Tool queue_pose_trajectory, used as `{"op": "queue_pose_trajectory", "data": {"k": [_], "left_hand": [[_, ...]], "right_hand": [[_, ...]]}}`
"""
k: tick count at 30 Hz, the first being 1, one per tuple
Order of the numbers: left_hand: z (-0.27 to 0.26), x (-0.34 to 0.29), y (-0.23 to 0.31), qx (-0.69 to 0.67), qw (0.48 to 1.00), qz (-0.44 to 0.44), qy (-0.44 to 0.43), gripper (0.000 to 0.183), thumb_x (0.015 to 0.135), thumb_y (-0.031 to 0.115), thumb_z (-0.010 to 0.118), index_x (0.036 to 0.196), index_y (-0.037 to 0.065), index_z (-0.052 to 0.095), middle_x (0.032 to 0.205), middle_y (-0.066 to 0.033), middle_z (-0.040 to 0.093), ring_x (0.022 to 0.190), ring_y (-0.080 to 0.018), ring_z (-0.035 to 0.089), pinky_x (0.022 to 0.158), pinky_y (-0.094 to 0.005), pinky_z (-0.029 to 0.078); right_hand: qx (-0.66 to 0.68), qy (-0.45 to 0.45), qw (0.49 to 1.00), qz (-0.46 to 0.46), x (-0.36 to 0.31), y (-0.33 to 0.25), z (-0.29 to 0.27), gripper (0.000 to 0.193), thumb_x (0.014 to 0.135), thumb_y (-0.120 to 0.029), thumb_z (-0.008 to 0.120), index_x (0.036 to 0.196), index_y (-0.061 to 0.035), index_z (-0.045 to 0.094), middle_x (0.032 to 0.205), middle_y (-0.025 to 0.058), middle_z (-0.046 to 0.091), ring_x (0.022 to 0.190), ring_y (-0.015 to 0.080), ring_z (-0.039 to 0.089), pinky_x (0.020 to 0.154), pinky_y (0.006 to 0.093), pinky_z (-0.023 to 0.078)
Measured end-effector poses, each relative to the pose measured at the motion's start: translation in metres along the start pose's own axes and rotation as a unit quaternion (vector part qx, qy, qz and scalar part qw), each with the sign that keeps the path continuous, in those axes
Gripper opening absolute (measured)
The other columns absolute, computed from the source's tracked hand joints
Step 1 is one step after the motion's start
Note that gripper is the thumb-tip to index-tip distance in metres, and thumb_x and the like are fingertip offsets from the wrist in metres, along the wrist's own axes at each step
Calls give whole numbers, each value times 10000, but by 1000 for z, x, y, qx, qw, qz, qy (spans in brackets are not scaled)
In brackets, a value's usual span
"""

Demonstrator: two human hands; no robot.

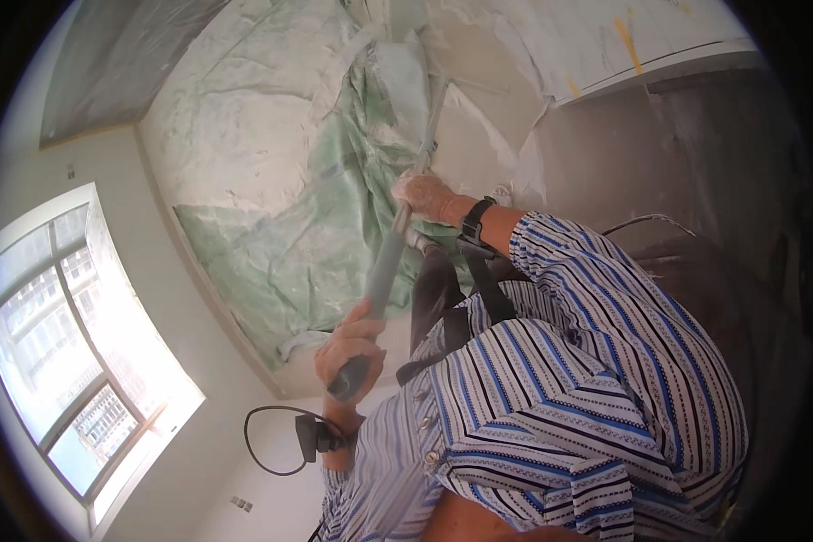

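A long, dusty grey-green pole (387, 266) slants away from my body toward the far end of the room. My left hand (350, 350) wraps round its near, darker end. Farther along the shaft, my right hand (425, 196) is closed on it too. Past that hand the pole narrows and runs over the green sheeting (361, 135), where its far end is hard to make out. Dark straps with small devices sit on both wrists.
Crumpled, dust-covered sheeting spreads over the floor ahead. A bright window (68, 343) is in the left wall. Plastic film hangs at the upper right, beside a brownish-grey surface (623, 154). A thin cable (646, 219) curves near my right elbow. My shoe (415, 240) is by the sheet.
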State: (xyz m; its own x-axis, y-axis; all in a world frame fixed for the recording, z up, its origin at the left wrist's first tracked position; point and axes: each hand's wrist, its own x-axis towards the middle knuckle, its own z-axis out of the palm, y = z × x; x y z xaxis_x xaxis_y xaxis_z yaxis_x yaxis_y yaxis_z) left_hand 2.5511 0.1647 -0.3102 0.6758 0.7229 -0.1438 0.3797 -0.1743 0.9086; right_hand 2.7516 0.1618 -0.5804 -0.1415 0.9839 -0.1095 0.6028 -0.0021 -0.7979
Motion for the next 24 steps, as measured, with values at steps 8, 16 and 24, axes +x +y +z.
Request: {"op": "queue_pose_trajectory", "data": {"k": [8, 16, 24], "left_hand": [[-2, -95, -76, -48, 998, -44, -6, 198, 599, -91, 680, 703, 40, 574, 896, -149, 663, 1046, -376, 596, 834, -383, 499], [-20, -121, -44, -151, 985, -76, 18, 226, 587, -121, 648, 731, 25, 553, 905, -190, 654, 1044, -393, 580, 898, -469, 459], [63, -82, -21, -32, 997, 18, -74, 224, 568, -59, 687, 715, 38, 549, 839, -143, 666, 951, -363, 635, 834, -418, 505]], "right_hand": [[18, -96, 993, 64, -70, -19, 123, 121, 642, -51, 650, 721, -94, 569, 816, 84, 586, 915, 299, 565, 788, 419, 456], [77, -179, 980, 34, -116, -61, 117, 44, 684, -50, 578, 721, -73, 575, 771, 111, 597, 818, 316, 585, 700, 434, 473], [96, -69, 992, 51, -167, -7, 95, 68, 669, -37, 570, 728, -67, 561, 792, 131, 593, 831, 331, 586, 722, 438, 453]]}}
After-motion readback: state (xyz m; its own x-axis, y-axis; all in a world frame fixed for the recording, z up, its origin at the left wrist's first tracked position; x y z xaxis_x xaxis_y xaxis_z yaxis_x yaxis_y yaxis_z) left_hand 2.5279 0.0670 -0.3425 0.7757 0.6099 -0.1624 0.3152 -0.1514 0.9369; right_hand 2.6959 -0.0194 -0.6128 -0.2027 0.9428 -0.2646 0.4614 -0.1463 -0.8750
